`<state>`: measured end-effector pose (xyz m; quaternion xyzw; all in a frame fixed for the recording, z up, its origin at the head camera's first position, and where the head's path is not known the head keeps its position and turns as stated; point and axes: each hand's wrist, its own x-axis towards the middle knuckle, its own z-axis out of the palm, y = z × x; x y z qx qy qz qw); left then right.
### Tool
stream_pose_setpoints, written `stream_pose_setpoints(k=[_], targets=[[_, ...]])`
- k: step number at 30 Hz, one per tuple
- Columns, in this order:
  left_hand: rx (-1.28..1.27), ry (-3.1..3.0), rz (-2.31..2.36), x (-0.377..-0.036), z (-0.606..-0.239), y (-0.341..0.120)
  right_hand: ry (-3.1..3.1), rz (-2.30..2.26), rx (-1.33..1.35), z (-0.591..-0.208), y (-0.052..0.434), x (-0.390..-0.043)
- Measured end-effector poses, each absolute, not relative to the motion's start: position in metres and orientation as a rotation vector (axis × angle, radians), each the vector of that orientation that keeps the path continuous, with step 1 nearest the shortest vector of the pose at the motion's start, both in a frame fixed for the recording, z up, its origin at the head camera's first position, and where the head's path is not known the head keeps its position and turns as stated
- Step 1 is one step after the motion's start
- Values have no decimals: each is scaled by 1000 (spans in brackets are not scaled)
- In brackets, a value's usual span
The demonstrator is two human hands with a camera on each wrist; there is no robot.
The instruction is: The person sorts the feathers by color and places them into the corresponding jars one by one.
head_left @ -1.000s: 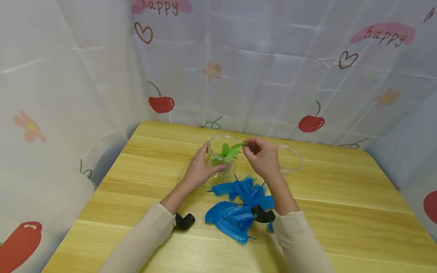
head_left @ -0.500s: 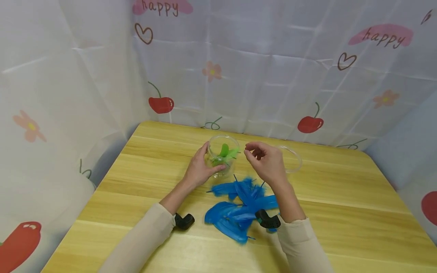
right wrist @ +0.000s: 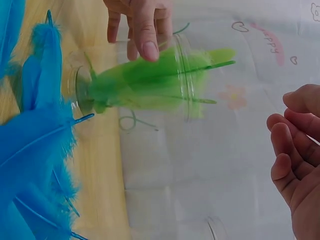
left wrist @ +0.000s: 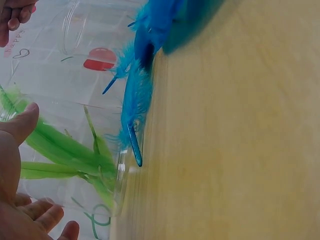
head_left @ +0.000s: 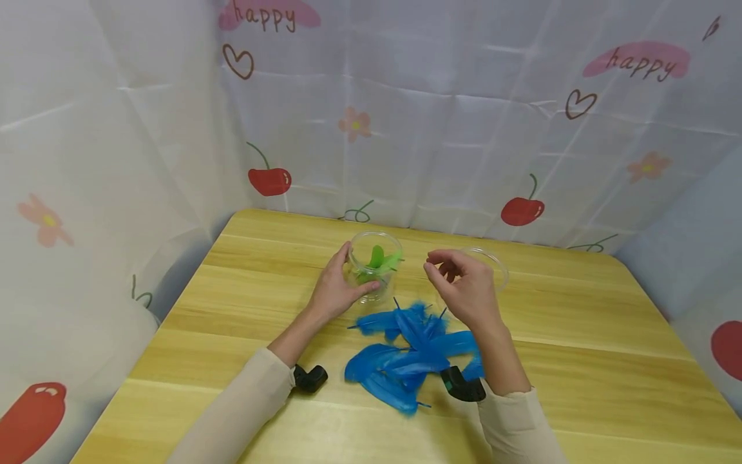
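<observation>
A clear plastic jar (head_left: pixel 387 285) stands upright on the table, uncovered, with several green feathers (head_left: pixel 377 256) in it. Some green quills poke past its rim in the right wrist view. My left hand (head_left: pixel 338 290) grips the jar from the left, thumb across the near side. To the right of the jar is my right hand (head_left: pixel 468 287), raised and apart from it. Its fingers (right wrist: pixel 282 137) are loosely curled with nothing between them. A loose pile of blue feathers (head_left: pixel 400 364) lies in front of the jar, partly hidden behind the right wrist.
Behind the right hand lies a clear round lid (head_left: pixel 503 270), partly covered by that hand. The wooden table (head_left: pixel 580 361) ends at a white printed curtain (head_left: pixel 429 161) at the back. Black wrist-worn devices, such as the left one (head_left: pixel 310 379), jut inward from both wrists.
My right hand let go of a green feather at the jar's mouth and drew back to the right. That feather dropped lower into the jar. The left hand keeps its grip.
</observation>
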<state>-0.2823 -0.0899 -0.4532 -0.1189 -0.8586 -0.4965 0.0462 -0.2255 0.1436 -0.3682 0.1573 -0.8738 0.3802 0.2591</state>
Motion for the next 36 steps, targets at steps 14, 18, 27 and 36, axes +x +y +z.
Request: stream_pose_setpoints(k=[14, 18, 27, 36], targets=[[-362, -2614, -1504, -280, -451, -87, -2254, 1037, 417, -370, 169, -213], [-373, -2606, -1510, -280, -450, -87, -2246, 1017, 405, -368, 177, -210], [-464, -2519, -1537, -277, -449, -92, -2240, 1017, 354, -367, 194, -205], [-520, -1832, -1395, -277, -436, -93, -2231, 1005, 326, -361, 206, -202]])
